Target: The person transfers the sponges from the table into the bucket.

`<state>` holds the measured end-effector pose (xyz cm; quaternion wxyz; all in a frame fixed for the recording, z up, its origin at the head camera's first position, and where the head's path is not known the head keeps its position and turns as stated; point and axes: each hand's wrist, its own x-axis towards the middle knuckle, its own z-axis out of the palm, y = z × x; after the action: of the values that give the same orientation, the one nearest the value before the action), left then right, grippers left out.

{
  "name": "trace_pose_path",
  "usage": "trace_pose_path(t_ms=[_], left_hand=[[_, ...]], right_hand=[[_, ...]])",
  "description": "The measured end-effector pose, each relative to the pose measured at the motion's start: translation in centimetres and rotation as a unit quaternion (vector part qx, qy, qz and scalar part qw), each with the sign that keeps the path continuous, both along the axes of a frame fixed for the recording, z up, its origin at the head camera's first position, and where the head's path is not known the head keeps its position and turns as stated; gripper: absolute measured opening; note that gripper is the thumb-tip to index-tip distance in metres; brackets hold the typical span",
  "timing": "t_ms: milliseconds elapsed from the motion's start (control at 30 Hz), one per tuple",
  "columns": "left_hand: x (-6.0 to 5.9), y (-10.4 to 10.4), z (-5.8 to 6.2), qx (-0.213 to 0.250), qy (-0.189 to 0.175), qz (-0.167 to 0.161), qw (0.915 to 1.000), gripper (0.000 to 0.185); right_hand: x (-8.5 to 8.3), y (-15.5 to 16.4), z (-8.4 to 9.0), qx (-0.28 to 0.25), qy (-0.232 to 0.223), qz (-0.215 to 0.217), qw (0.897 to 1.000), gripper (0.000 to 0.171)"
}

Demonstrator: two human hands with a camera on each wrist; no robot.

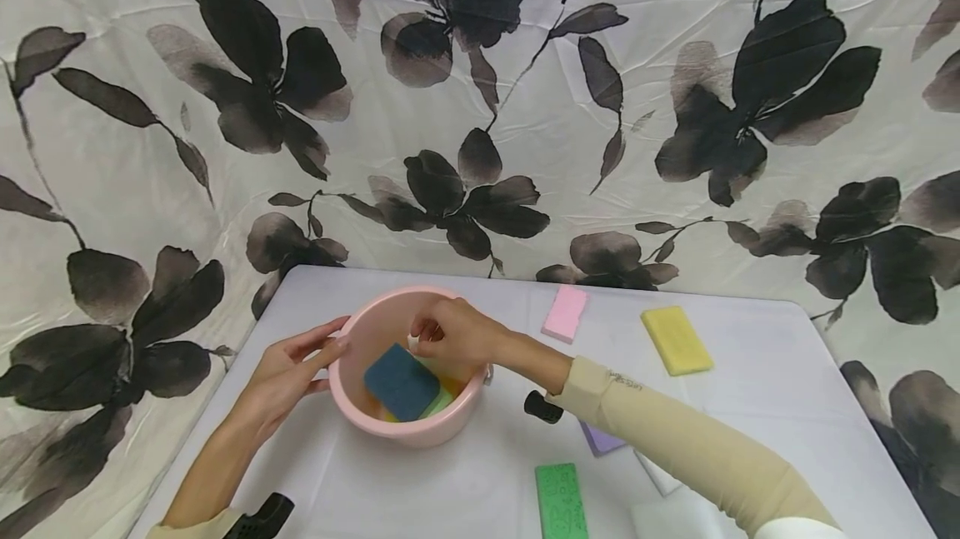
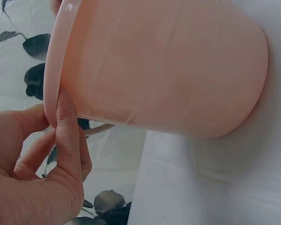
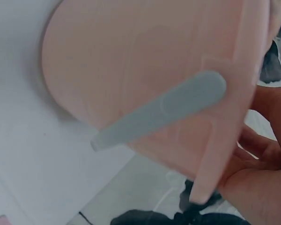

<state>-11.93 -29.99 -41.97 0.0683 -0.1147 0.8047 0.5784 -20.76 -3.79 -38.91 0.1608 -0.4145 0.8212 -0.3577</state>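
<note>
Pink basin [image 1: 352, 389] sits lower centre of the frame on the white table [image 1: 750, 406], sponges inside. My left hand [image 1: 288, 372] pinches its rim; my right hand [image 1: 453, 339] curls over the far edge. Steady, even grip should keep it level.

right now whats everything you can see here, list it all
bucket: one, pink, on the table near its left side
handle: one, grey, against the bucket's outer wall
blue sponge: one, inside the bucket, on top of yellow and green pieces
pink sponge: one, far side of the table
yellow sponge: one, right of the pink one
green sponge: one, near edge
purple sponge: one, partly under the right forearm
white sponges: seemingly two, near right
table: one, white
curtain: white, dark flowers, behind
left hand: touches the bucket's left rim
right hand: fingers curled, over the bucket's rim
</note>
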Motion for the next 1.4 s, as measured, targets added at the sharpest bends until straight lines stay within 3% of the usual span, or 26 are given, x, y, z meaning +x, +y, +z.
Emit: trace_pose_path(t_ms=[500,833,1400], left_hand=[[0.0,-0.1,0.0,0.001,0.000,0.005,1.0000,0.068],[-0.1,0.0,-0.1,0.000,-0.007,0.007,1.0000,0.069],[0.1,0.0,0.2,0.001,-0.002,0.008,1.0000,0.069]], right_hand=[[-0.9,3.4,1.1,-0.068,0.018,-0.058,0.996,0.019],[-2.5,6.1,1.0,-0.125,0.006,-0.120,0.985,0.019],[-4.6,10.2,-1.8,-0.167,-0.016,-0.231,0.958,0.023]])
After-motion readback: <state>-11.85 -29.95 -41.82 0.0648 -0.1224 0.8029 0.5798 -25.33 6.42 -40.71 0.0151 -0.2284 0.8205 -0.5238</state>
